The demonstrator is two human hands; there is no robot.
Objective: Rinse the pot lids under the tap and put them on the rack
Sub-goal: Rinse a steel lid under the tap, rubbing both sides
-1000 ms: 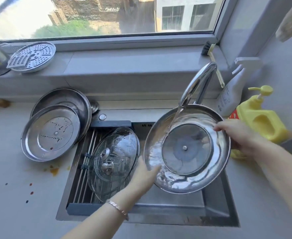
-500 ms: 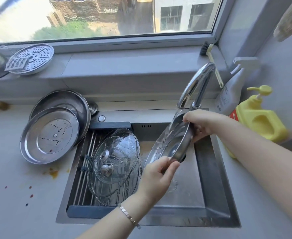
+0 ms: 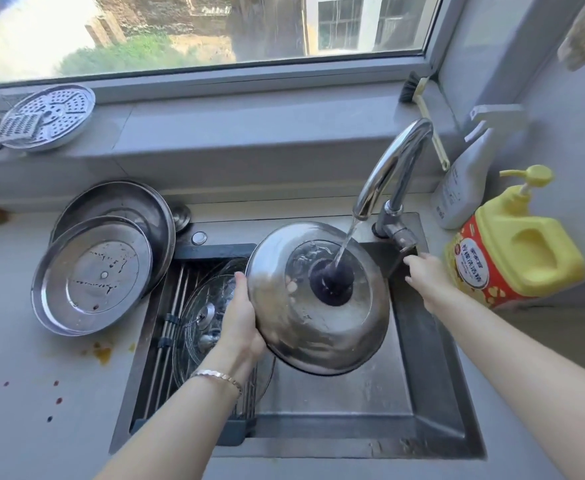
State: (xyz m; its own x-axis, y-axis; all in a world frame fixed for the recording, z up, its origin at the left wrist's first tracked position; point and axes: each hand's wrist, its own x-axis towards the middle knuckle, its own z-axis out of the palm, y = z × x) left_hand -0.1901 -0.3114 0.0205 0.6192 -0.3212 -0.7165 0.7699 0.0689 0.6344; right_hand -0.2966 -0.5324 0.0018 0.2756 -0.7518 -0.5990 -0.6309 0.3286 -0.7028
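Left grip (image 3: 239, 320) pinches the rim of a rigid, likely slippery steel pot lid (image 3: 318, 327) under the tap (image 3: 391, 168); right grip (image 3: 426, 271) spread at the lever (image 3: 400, 242).

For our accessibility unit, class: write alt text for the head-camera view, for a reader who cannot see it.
A left hand grips a steel pot lid by its rim, dark knob up, under the running tap over the sink, while the right hand reaches toward the tap's lever. Glass lids lie on the rack.
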